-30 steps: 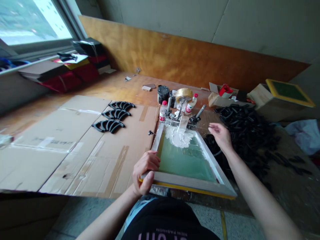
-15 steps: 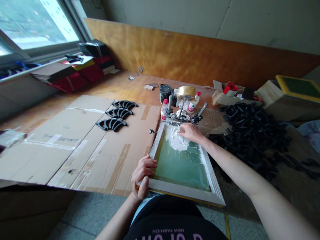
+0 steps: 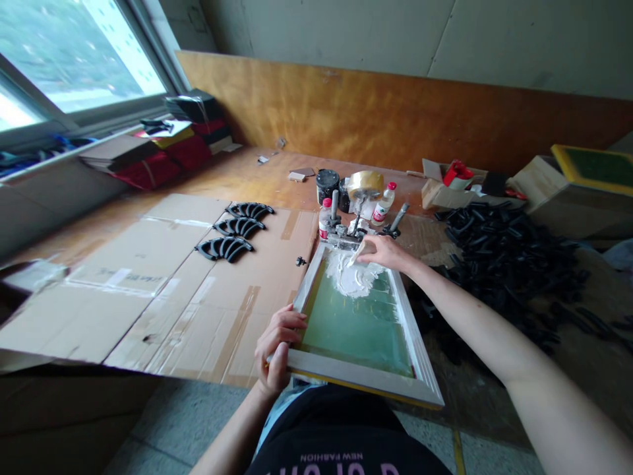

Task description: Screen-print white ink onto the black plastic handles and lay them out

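A wooden screen-printing frame (image 3: pixel 414 350) with green mesh lies in front of me, hinged at its far end. White ink (image 3: pixel 352 277) is heaped at the far end of the mesh. My left hand (image 3: pixel 277 348) is closed around the frame's near left corner. My right hand (image 3: pixel 383 253) is at the far end of the frame, fingers closed on a pale squeegee (image 3: pixel 355 254) that touches the white ink.
Three black curved plastic parts (image 3: pixel 225 248) lie in a row on flattened cardboard (image 3: pixel 148 284) to the left. A big heap of black parts (image 3: pixel 499 251) lies on the right. Bottles (image 3: pixel 324 220), a black jar and a tape roll (image 3: pixel 364 183) stand behind the frame. Boxes sit far right.
My right hand came from the right side of the frame to its far end and took hold of the squeegee in the ink. The left hand kept its grip on the corner.
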Available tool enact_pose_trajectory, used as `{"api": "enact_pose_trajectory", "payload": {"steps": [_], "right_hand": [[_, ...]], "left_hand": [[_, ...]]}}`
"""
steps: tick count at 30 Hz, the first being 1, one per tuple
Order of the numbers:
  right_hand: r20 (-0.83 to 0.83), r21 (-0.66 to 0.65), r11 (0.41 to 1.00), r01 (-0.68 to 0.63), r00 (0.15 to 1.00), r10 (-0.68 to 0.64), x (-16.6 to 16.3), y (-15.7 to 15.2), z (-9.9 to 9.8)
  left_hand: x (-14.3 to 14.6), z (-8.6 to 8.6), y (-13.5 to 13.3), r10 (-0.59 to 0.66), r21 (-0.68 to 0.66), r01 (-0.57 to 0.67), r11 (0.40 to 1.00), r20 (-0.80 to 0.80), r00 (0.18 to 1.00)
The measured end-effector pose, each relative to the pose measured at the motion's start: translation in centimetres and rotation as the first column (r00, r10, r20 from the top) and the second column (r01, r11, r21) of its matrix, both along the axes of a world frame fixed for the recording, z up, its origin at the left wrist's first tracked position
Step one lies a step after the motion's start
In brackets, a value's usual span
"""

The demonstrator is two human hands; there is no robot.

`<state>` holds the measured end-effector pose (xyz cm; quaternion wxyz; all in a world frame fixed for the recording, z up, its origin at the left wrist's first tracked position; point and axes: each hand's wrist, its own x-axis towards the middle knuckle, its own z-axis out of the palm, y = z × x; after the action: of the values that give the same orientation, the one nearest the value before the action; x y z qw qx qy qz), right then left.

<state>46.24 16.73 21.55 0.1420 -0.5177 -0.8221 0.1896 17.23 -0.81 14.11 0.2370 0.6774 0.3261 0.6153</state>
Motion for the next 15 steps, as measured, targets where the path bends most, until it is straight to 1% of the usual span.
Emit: {"api": "enact_pose_trajectory", "payload": {"steps": [2,4,5,7,8,9,11,13,15], "right_hand": [[0.048,0.071,0.993,0.092,0.994,-0.096,0.2,1.5,-1.1],[0.076,0.182,0.972,0.15,0.983,-0.166,0.7,2.2,-1.9],[0.063,0.268,0.945,0.185,0.976,-0.209,1.3,2.2,-2.0],[-0.027,0.434,0.856,0.282,0.953,-0.301,3.0,1.7,-1.8],[-0.09,0.476,0.81,0.343,0.935,-0.343,4.2,1.3,-1.8],[-0.156,0.481,0.774,0.412,0.909,-0.387,5.5,0.6,-1.9],[-0.239,0.401,0.733,0.55,0.835,-0.496,7.9,-1.0,-2.7],[-0.199,0.249,0.746,0.617,0.787,-0.584,9.3,-3.0,-4.7],[-0.114,0.114,0.789,0.603,0.797,-0.593,9.0,-5.4,-7.4]], "left_hand": [[0.0,0.4,0.2,0.001,-0.003,-0.001,1.0,-0.005,1.0],[0.1,1.3,0.4,0.0,-0.002,0.0,1.0,-0.006,1.0],[0.2,2.0,0.6,-0.001,0.0,0.001,1.0,-0.002,1.0],[0.7,3.8,1.1,0.015,-0.006,-0.014,1.0,0.029,0.999],[1.1,5.0,1.5,0.026,-0.02,-0.025,0.999,0.054,0.998],[1.5,6.2,1.9,0.035,-0.04,-0.032,0.999,0.08,0.996],[2.3,8.9,3.2,0.055,-0.084,-0.044,0.995,0.122,0.991],[3.2,11.4,4.8,0.07,-0.099,-0.057,0.993,0.133,0.989],[3.9,13.3,6.5,0.089,-0.083,-0.079,0.993,0.136,0.987]]}}
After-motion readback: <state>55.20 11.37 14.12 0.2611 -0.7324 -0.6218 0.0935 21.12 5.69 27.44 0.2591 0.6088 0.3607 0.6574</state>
